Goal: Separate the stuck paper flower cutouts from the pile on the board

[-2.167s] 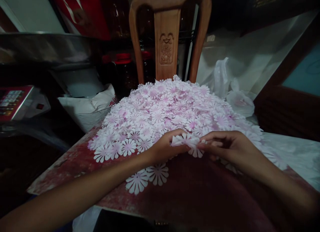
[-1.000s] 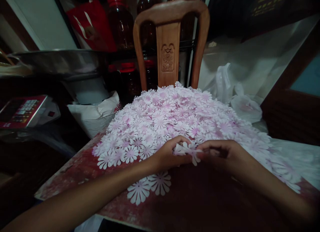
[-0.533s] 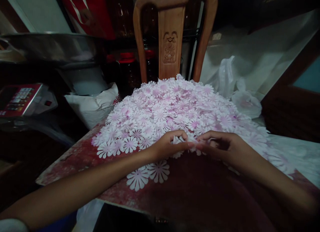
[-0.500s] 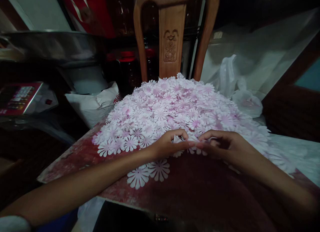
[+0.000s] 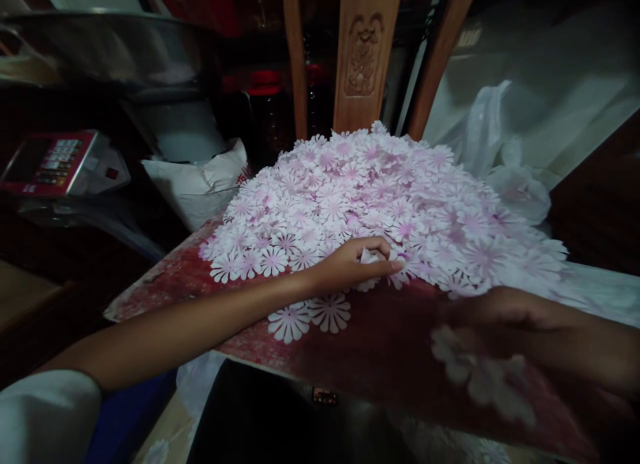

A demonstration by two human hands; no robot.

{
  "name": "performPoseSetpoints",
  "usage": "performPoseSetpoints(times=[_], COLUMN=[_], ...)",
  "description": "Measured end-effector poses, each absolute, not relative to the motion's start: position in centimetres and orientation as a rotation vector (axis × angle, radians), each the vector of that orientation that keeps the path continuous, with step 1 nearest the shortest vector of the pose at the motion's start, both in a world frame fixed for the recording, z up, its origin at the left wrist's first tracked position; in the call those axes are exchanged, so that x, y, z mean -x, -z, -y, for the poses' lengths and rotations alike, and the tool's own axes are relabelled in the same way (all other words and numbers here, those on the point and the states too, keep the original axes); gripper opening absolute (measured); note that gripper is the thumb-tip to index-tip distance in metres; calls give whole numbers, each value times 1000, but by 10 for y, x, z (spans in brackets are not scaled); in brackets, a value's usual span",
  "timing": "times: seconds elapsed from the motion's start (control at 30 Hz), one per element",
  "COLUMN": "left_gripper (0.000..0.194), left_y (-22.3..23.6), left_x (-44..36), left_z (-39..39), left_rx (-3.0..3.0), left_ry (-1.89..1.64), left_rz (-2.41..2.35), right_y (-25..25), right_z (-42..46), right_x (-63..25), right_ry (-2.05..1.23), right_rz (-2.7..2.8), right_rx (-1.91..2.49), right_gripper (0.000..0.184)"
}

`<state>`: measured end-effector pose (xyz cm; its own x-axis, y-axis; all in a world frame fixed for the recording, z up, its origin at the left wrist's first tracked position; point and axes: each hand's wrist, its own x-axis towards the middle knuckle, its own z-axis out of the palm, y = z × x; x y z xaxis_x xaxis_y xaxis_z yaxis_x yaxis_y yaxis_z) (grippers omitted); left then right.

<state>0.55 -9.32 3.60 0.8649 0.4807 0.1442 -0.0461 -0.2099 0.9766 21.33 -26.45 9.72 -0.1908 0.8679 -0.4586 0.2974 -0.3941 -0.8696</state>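
Note:
A heap of white paper flowers with pink centres [image 5: 350,184] covers the far part of a mottled red table cover [image 5: 165,284]. My left hand [image 5: 353,265] rests at the heap's near edge, its fingers curled on a white paper flower [image 5: 370,255] that is mostly hidden. Just below that hand, two loose flowers [image 5: 309,317] lie on the red cover. My right hand [image 5: 505,314] is blurred, low on the right and apart from the left. Pale flower shapes [image 5: 480,377] smear beneath it, and I cannot tell if it holds them.
A carved wooden chair back [image 5: 365,51] stands behind the heap, before red-capped bottles [image 5: 267,111]. On the left are a steel basin [image 5: 100,51], a red calculator [image 5: 50,164] and a white sack [image 5: 195,191]. A plastic bag [image 5: 515,184] lies on the right.
My right hand has left the left one and swung down to the lower right, blurred. The view has tilted, and more of my left sleeve shows. My left hand stays at the heap's edge.

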Motion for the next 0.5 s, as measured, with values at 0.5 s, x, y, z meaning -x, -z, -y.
performPoseSetpoints(times=[0.5], left_gripper=[47], left_y=[-36], left_x=[-5], left_z=[93], left_rx=[-1739], left_ry=[-442], left_rz=[-315], right_y=[-70], right_z=[238], right_x=[-200], right_ry=[-994], right_rz=[1384], right_rx=[1626], right_gripper=[51])
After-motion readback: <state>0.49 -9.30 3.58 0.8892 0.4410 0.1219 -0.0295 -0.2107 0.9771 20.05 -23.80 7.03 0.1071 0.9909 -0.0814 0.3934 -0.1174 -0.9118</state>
